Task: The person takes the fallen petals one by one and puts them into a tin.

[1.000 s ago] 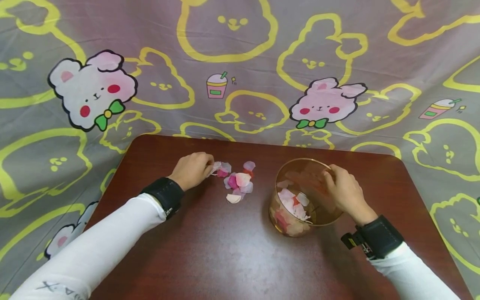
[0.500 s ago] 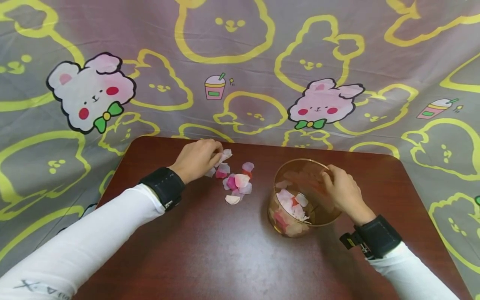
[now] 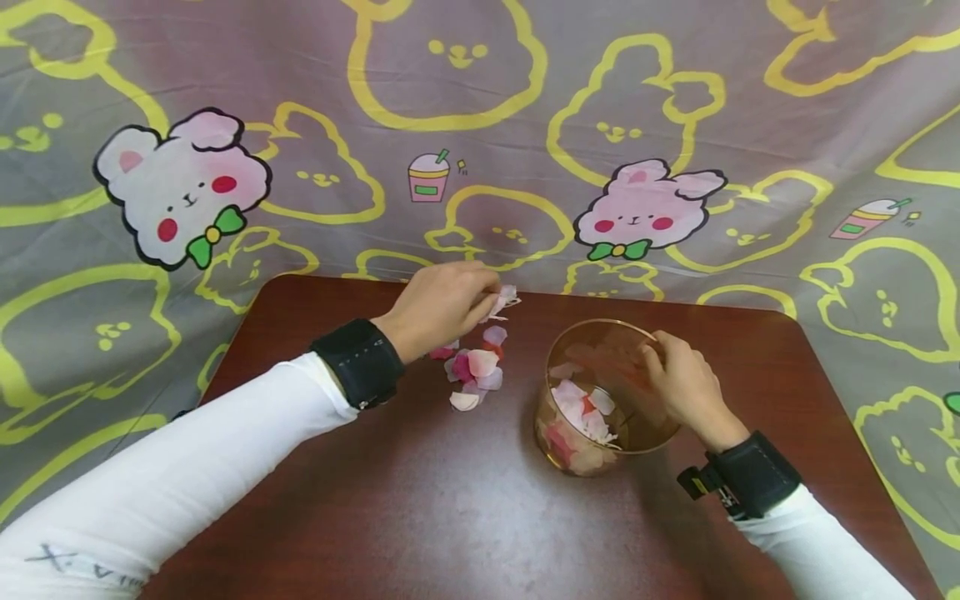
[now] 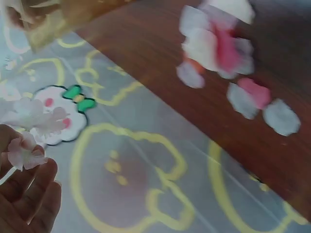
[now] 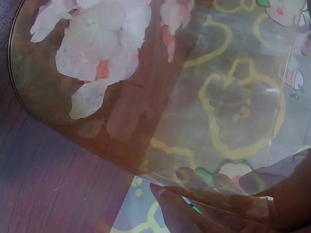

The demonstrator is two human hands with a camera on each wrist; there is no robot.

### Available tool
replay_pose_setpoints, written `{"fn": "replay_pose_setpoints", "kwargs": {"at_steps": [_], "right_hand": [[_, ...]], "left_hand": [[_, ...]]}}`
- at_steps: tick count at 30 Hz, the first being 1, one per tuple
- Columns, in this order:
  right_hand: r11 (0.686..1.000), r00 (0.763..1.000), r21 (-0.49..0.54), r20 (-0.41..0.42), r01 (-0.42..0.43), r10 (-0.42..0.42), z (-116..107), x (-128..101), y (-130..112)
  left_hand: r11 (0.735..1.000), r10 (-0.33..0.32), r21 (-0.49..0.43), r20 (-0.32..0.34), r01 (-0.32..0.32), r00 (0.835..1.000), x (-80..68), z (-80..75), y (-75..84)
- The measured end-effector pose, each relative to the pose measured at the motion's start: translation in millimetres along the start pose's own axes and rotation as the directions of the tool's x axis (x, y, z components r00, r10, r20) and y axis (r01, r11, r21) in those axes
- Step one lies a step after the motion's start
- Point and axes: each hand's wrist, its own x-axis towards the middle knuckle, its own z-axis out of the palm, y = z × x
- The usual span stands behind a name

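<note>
My left hand (image 3: 444, 304) pinches a few pale pink petals (image 3: 503, 302) above the far side of the table; in the left wrist view the thumb and fingers hold the pale petals (image 4: 26, 154). Below that hand lies a loose pile of petals (image 3: 480, 364) in pink, white, lilac and red. To the right stands a clear amber container (image 3: 592, 458), its open mouth tilted toward me. My right hand (image 3: 688, 379) grips its right rim, thumb inside. Inside the container, pale petals (image 5: 97, 43) with a touch of red lie at the bottom.
The brown wooden table (image 3: 420, 517) has rounded far corners. Directly behind it hangs a grey curtain (image 3: 315, 67) printed with yellow outlines and rabbits. One cream petal (image 3: 464, 402) lies at the pile's near edge.
My left hand has lifted pale petals from the left of the pile and moved right, passing above the rest toward the container. The right hand and container stay put.
</note>
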Motion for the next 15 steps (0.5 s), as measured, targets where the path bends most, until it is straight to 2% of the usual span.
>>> {"fn": "replay_pose_setpoints", "kwargs": {"at_steps": [4,8,13,15], "right_hand": [[1.000,1.000,0.005,0.004,0.000,0.000,-1,0,0],[1.000,1.000,0.011,0.004,0.005,-0.005,-1,0,0],[1.000,1.000,0.008,0.002,0.005,-0.005,-1,0,-1],[1.000,1.000,0.008,0.002,0.001,-0.001,-1,-1,0]], "left_hand": [[0.997,0.065,-0.026,-0.047,-0.067,0.997,5.6,-0.8,17.5],[0.991,0.129,-0.028,-0.056,-0.131,0.990,9.5,4.9,35.0],[0.974,0.227,0.012,-0.032,-0.227,0.973,13.3,19.4,57.8],[0.968,0.251,0.022,-0.001,-0.251,0.968,15.1,25.2,67.5]]}}
